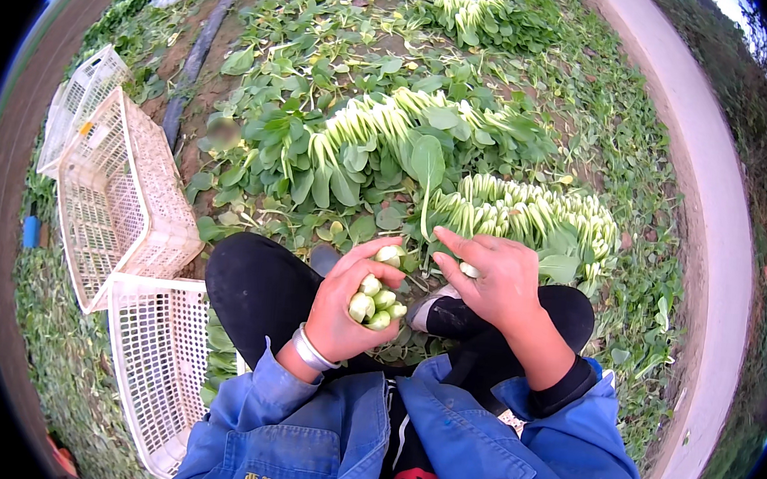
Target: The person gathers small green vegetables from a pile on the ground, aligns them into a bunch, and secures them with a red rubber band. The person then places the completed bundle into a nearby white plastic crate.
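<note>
Left hand (pixel 344 301): one. Right hand (pixel 497 280): one. Crates (pixel 149 338) left of both: at least three. Greens piles (pixel 530 213) beyond both: at least three. Bracelet (pixel 310 349): one.

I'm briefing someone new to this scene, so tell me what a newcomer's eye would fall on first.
Probably the bunch of pale green stalks in the left hand, near the centre, with the right hand beside it. Next come the rows of leafy greens laid out just beyond the hands, then the pale plastic crates along the left.
</note>
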Tool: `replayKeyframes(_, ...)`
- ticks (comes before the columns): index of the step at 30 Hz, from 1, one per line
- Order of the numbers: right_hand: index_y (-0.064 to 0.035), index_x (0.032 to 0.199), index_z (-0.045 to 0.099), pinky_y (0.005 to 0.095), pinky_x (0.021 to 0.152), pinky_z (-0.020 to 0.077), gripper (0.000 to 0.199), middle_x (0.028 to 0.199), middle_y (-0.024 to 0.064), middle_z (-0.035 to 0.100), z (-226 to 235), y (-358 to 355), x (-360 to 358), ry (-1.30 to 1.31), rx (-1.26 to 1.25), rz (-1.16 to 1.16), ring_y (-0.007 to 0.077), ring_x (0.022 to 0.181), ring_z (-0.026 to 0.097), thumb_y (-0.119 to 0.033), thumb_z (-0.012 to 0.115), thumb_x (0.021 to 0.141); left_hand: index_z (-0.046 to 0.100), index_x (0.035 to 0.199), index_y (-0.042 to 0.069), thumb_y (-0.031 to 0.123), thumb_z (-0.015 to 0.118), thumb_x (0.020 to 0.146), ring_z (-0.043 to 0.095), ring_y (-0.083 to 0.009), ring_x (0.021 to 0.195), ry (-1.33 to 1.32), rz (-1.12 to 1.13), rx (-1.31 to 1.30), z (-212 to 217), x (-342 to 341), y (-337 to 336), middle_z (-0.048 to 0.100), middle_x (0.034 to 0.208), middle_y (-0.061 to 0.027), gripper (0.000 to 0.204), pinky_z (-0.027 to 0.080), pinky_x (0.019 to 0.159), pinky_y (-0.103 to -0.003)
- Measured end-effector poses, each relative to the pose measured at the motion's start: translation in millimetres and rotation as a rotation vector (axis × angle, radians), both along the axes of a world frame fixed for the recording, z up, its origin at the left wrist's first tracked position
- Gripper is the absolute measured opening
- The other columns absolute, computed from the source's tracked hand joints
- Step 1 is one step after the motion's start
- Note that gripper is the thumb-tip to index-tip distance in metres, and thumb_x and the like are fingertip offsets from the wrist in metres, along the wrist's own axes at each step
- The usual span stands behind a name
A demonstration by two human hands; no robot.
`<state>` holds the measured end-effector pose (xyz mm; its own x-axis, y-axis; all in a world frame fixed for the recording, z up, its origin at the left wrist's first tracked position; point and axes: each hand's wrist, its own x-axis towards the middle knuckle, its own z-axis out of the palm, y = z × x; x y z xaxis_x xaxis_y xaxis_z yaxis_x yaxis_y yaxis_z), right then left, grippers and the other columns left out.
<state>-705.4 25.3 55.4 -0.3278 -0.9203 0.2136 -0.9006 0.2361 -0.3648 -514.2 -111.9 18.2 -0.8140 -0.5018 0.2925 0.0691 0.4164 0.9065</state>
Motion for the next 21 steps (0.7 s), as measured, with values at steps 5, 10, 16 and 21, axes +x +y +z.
replayKeyframes(5,-0.0074,0.139,0.062,0.0374,0.088,0.051,0.058,0.101,0.0126,0.057,-6.9,-12.3,10.1,-0.442,-0.21,0.096,0.0311,0.097,0.062,-0.028,0.08,0.088,0.065,0.103,0.007,0.003,0.081,0.062,0.064,-0.0355,0.12,0.029,-0.076,0.036,1.6,-2.1,-0.5,0.063,0.136,-0.0205,0.045,0.049,0.103,-0.042)
replayKeyframes(10,-0.0064,0.141,0.061,0.0437,0.116,0.033,0.054,0.144,0.0141,0.045,-23.8,-19.7,18.9,-0.908,-0.129,0.272,0.0308,0.135,0.044,-0.033,0.071,0.095,0.065,0.107,0.006,0.006,0.084,0.067,0.068,-0.0247,0.111,-0.028,-0.133,0.458,-5.9,1.5,6.7,0.068,0.124,-0.014,0.045,0.053,0.097,-0.038)
replayKeyframes(16,-0.0072,0.127,0.06,0.0479,0.115,0.0326,0.034,0.134,0.0159,0.057,-50.6,-18.4,27.7,-0.83,-0.23,0.152,0.0354,0.132,0.048,-0.029,0.064,0.101,0.055,0.136,0.005,0.003,0.083,0.071,0.065,-0.0125,0.099,0.062,-0.195,0.667,-19.4,-1.0,9.7,0.043,0.152,-0.0141,0.07,0.053,0.092,-0.032)
replayKeyframes(21,-0.0037,0.125,0.054,0.0443,0.083,0.0486,0.038,0.105,0.0163,0.061,-38.2,-17.4,38.9,-0.606,-0.306,0.161,0.037,0.094,0.06,-0.025,0.069,0.097,0.043,0.155,0.003,0.008,0.083,0.071,0.058,-0.0216,0.126,0.036,-0.194,0.435,-30.7,-2.6,-2.6,0.037,0.16,-0.0165,0.094,0.041,0.112,-0.038)
